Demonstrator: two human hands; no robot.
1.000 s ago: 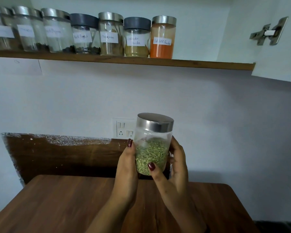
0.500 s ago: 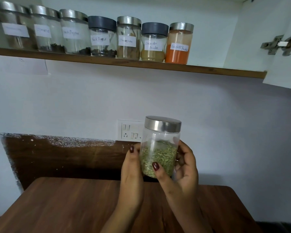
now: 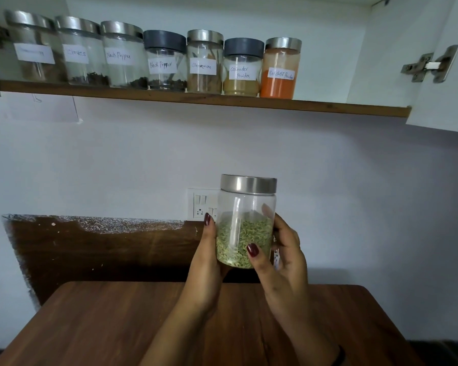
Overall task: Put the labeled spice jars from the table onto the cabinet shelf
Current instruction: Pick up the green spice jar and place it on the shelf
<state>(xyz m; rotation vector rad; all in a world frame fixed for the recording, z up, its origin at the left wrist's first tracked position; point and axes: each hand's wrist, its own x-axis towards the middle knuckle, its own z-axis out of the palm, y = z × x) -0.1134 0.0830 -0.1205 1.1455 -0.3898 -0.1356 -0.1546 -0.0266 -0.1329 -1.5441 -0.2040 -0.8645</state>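
1. Since a second ago the jar [image 3: 238,233] has come up a little against the wall and stands straighter. Both grips have kept their hold, and more of the shelf [image 3: 328,108] now shows above them.
2. My left grip [image 3: 205,262] grasps the jar on its left side. The thumb points up along the glass, and its fingers go behind, where I cannot see them.
3. My right grip [image 3: 286,262] grasps the right side. The thumb lies across the lower front, and the fingers wrap round the back, showing through the glass.
4. The jar sits upright between the two grips, in the air and off the table [image 3: 117,326] below them. It has a steel lid [image 3: 249,183], and green seeds [image 3: 230,249] fill its lower half. I cannot read a label from this side.
5. The shelf is well above the grips and carries a row [image 3: 164,62] of seven labelled jars. The chilli jar [image 3: 279,70] at the row's right end is almost straight above the grips.
6. A wall socket [image 3: 200,204] sits just behind the left grip's thumb, partly hidden by the jar.
7. A door hinge [image 3: 428,64] is high up, to the right of the right grip.
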